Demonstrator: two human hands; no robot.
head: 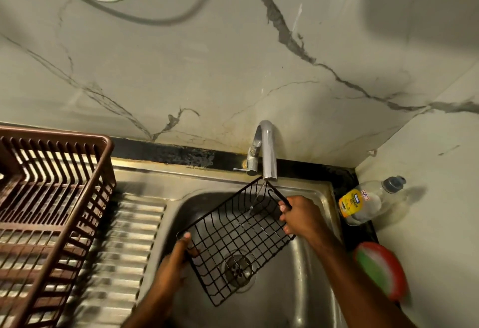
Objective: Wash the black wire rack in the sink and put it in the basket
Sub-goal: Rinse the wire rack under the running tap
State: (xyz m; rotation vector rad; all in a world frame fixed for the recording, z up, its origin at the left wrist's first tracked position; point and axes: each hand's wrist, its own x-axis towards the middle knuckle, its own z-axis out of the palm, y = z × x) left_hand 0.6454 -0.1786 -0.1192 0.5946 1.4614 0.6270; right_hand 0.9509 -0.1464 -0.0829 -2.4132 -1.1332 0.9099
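Observation:
The black wire rack hangs tilted over the steel sink, its far corner right under the tap spout. A thin stream of water falls from the spout through the rack. My left hand grips the rack's near-left edge, thumb on top. My right hand grips the far-right edge near the rack's hook. The brown plastic basket stands on the left of the draining board, apart from both hands.
A ribbed steel draining board lies between basket and sink. A dish soap bottle lies on the right counter by the marble wall. Below it sits a red and green scrub pad. The sink drain shows through the rack.

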